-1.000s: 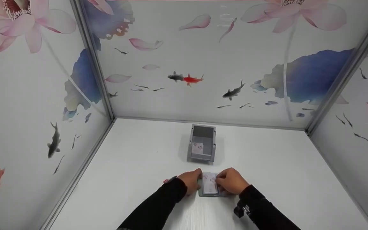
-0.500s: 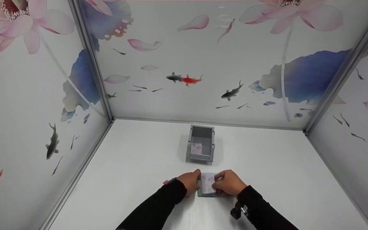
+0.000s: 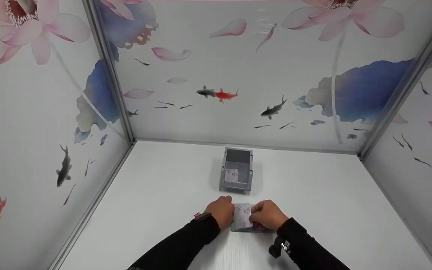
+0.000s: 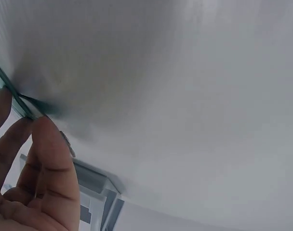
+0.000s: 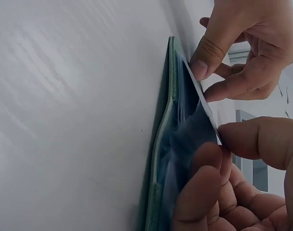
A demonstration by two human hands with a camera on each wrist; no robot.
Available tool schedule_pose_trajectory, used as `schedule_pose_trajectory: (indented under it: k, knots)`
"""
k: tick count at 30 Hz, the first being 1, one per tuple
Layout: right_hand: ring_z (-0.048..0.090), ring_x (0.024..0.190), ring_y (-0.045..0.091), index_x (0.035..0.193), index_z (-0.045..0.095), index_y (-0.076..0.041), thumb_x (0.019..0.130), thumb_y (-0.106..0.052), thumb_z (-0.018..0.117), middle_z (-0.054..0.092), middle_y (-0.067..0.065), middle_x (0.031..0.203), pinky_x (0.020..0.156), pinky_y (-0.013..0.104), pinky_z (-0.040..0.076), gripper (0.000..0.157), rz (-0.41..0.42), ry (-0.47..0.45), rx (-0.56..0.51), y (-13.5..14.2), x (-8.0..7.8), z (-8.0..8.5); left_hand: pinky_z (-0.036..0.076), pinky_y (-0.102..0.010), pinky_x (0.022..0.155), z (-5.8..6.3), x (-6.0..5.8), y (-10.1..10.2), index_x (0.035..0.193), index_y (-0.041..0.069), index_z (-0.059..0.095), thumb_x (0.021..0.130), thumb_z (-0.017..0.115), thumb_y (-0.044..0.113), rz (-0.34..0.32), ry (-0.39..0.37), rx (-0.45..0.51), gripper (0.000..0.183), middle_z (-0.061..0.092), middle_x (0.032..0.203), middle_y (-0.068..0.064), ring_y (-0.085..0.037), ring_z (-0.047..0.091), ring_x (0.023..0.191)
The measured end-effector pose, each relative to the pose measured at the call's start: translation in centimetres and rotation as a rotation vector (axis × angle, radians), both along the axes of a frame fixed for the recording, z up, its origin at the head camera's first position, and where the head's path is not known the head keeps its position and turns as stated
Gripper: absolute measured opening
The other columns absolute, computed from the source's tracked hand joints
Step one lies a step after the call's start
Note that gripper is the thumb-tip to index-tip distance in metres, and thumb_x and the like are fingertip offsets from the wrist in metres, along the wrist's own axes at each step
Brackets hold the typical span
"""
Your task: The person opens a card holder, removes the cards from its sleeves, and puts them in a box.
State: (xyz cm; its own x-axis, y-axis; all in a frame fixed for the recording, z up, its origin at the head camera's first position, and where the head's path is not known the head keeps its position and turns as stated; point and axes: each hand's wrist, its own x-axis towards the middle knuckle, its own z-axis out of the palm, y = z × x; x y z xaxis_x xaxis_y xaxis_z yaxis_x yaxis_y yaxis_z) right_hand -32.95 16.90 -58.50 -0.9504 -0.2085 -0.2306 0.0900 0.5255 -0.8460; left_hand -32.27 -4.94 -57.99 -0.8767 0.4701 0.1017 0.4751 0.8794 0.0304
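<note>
A small green-covered card holder with clear sleeves lies open on the table between my hands. On its left half is a white card with pink flower print, its right edge raised. My left hand holds the holder's left side; in the left wrist view its fingertips pinch the green edge. My right hand pinches the card's right edge between thumb and finger. In the right wrist view, several clear sleeves stand up below the card, and the left thumb presses near its far end.
Behind the hands stands a grey open box with another flower-printed card inside. White panels with painted fish and lotus enclose the white table at the back and both sides. A dark device is strapped to the right wrist.
My right hand has shifted slightly left along the card, whose right edge now looks more raised. The left hand has turned and moved a little to the left on the holder's side.
</note>
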Motion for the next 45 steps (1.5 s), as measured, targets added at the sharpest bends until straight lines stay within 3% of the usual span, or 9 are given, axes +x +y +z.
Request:
schedule_pose_trajectory:
  k: [14, 22, 27, 30, 31, 35, 37, 39, 45]
  knots:
    - [0.066, 0.060, 0.012, 0.106, 0.078, 0.000, 0.090, -0.006, 0.081, 0.073, 0.005, 0.074, 0.054, 0.025, 0.054, 0.017, 0.007, -0.024, 0.011, 0.8, -0.7, 0.8, 0.062, -0.035, 0.086, 0.8, -0.1, -0.4, 0.078, 0.009, 0.079, 0.087, 0.100, 0.027, 0.029, -0.120, 0.077, 0.029, 0.072, 0.104, -0.003, -0.021, 0.071, 0.097]
    - [0.064, 0.064, 0.014, 0.105, 0.079, 0.002, 0.091, -0.002, 0.079, 0.073, 0.007, 0.081, 0.058, 0.025, 0.053, 0.014, 0.032, -0.020, 0.045, 2.1, -1.3, 2.9, 0.063, -0.034, 0.082, 0.7, -0.2, -0.5, 0.087, 0.007, 0.076, 0.087, 0.101, 0.027, 0.024, -0.119, 0.104, 0.032, 0.073, 0.096, -0.003, -0.019, 0.071, 0.084]
    - [0.062, 0.065, 0.014, 0.107, 0.081, 0.002, 0.089, -0.001, 0.076, 0.072, 0.006, 0.079, 0.056, 0.024, 0.051, 0.019, 0.048, 0.006, 0.090, 2.8, -2.1, 4.9, 0.061, -0.033, 0.079, -0.4, -1.0, -0.5, 0.086, 0.009, 0.070, 0.083, 0.104, 0.024, 0.061, -0.149, 0.168, 0.037, 0.069, 0.086, 0.000, -0.016, 0.064, 0.076]
    - [0.065, 0.067, 0.016, 0.109, 0.082, 0.003, 0.089, -0.002, 0.076, 0.074, 0.006, 0.079, 0.056, 0.024, 0.051, 0.021, 0.047, 0.046, 0.106, 3.0, -2.6, 5.8, 0.061, -0.039, 0.076, -2.4, -2.0, -0.4, 0.087, 0.010, 0.070, 0.081, 0.105, 0.023, 0.049, -0.111, 0.172, 0.038, 0.068, 0.085, 0.000, -0.017, 0.065, 0.075]
    - [0.067, 0.068, 0.016, 0.109, 0.083, 0.003, 0.090, -0.002, 0.076, 0.075, 0.006, 0.079, 0.056, 0.024, 0.052, 0.021, 0.045, 0.060, 0.112, 3.0, -2.8, 6.1, 0.062, -0.041, 0.077, -2.4, -2.1, -0.4, 0.087, 0.009, 0.071, 0.081, 0.104, 0.023, 0.044, -0.110, 0.168, 0.036, 0.069, 0.086, 0.000, -0.018, 0.067, 0.077]
    - [0.071, 0.069, 0.018, 0.112, 0.084, 0.003, 0.091, -0.004, 0.077, 0.078, 0.006, 0.081, 0.056, 0.026, 0.053, 0.024, 0.026, 0.107, 0.135, 2.9, -3.8, 6.7, 0.063, -0.041, 0.081, -1.7, -1.8, -0.4, 0.086, 0.009, 0.073, 0.083, 0.103, 0.025, 0.034, -0.121, 0.153, 0.034, 0.071, 0.090, -0.001, -0.019, 0.069, 0.080]
    - [0.072, 0.070, 0.018, 0.115, 0.084, 0.003, 0.092, -0.005, 0.078, 0.079, 0.006, 0.083, 0.056, 0.026, 0.051, 0.025, 0.023, 0.125, 0.145, 2.7, -4.3, 7.1, 0.062, -0.036, 0.082, 0.2, -0.9, -0.4, 0.084, 0.008, 0.073, 0.085, 0.103, 0.025, 0.056, -0.173, 0.165, 0.034, 0.072, 0.090, -0.002, -0.018, 0.066, 0.078]
    - [0.071, 0.070, 0.018, 0.117, 0.084, 0.003, 0.093, -0.006, 0.079, 0.080, 0.007, 0.085, 0.057, 0.026, 0.050, 0.026, 0.020, 0.144, 0.151, 2.4, -4.9, 7.5, 0.060, -0.034, 0.078, 0.8, -0.5, -0.5, 0.080, 0.009, 0.071, 0.084, 0.103, 0.025, 0.058, -0.180, 0.172, 0.036, 0.070, 0.087, -0.001, -0.016, 0.061, 0.073]
    - [0.068, 0.065, 0.014, 0.125, 0.078, 0.007, 0.094, -0.003, 0.077, 0.080, 0.009, 0.082, 0.054, 0.025, 0.047, 0.033, 0.030, 0.206, 0.128, 1.7, -6.7, 9.1, 0.060, -0.033, 0.077, 1.3, -0.2, -0.4, 0.084, 0.010, 0.072, 0.085, 0.103, 0.026, 0.054, -0.163, 0.169, 0.035, 0.073, 0.087, -0.001, -0.014, 0.059, 0.072]
